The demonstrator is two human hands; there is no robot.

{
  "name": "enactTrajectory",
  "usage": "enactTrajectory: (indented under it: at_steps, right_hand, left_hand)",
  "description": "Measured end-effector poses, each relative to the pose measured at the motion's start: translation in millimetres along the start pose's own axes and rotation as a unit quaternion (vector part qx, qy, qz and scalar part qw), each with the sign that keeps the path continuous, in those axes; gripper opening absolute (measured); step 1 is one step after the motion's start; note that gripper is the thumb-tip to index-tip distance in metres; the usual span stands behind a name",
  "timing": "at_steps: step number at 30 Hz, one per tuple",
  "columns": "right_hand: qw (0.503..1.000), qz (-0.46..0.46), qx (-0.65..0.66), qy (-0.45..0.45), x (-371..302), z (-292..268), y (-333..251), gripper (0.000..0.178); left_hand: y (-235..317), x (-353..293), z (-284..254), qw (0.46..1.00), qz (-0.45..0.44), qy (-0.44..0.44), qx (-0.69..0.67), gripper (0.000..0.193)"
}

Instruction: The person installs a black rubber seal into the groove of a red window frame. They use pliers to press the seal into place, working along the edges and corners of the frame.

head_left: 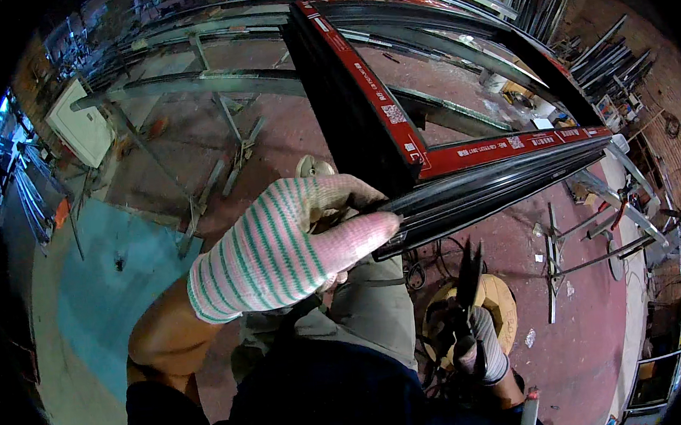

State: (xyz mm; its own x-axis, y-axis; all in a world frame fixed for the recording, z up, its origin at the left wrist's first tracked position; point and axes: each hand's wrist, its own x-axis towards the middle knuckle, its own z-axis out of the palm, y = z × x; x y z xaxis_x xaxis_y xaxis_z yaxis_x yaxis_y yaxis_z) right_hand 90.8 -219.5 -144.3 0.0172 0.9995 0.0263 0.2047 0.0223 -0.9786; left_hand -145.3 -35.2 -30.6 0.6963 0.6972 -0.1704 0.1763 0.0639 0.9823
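Note:
A black window frame (333, 110) with red printed tape along its faces lies in front of me, one corner toward me. My left hand (272, 245), in a pink and white knitted glove with green stripes, is closed at that corner. Its thumb and fingers pinch a thin black rubber strip (434, 203) that runs along the frame's outer side. Lower right, away from the frame, my right hand (486, 348) wears a striped glove and is wrapped round dark scissors (469, 278), blades pointing up. Part of their handle is hidden in the hand.
Under the frame run metal support rails (260, 82). A round yellowish-brown thing (505, 304) sits on the floor behind my right hand. At right is a metal stand (553, 261). Long profiles (531, 2) lean at the far right; a white panel (82, 124) stands at left.

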Motion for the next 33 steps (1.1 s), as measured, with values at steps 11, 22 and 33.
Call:
enactTrajectory:
  at_steps: [11,22,33]
  right_hand:
    - [0.992,0.081,-0.019,-0.098,25.3,7.6,-6.2,0.026]
    - [0.988,0.077,-0.055,-0.124,32.8,9.1,0.7,0.021]
    - [0.991,0.079,-0.067,-0.088,38.1,15.0,-15.0,0.023]
  left_hand:
    - [3.4,13.8,-1.9,0.998,-0.008,-0.017,0.056,0.032]
    - [6.7,11.1,1.7,0.991,0.0,0.019,0.134,0.03]
    - [4.1,14.6,4.2,0.993,0.024,0.032,0.11,0.028]
